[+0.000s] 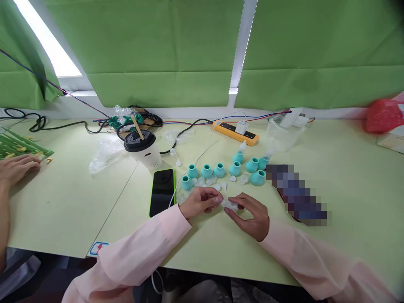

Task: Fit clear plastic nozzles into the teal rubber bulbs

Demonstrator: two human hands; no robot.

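Note:
Between my two hands is a small translucent plastic piece (230,205), held just above the table. My right hand (252,214) grips its body between thumb and fingers. My left hand (202,202) is closed in a pinch at the piece's left end; the fingers hide what exactly they hold there. Beyond my hands stand several teal rubber bulbs (206,171) with round openings at the top. One teal bulb (237,157) at the back has a clear pointed tip in it. Loose translucent plastic pieces (217,187) lie between the bulbs and my hands.
Left of my hands lies a phone (162,193) with a green edge, a white cable across it. Behind it stands a lidded paper cup (147,153). An orange power strip (235,134) sits at the back. Another person's hand (19,168) rests by green stalks (22,143) at far left.

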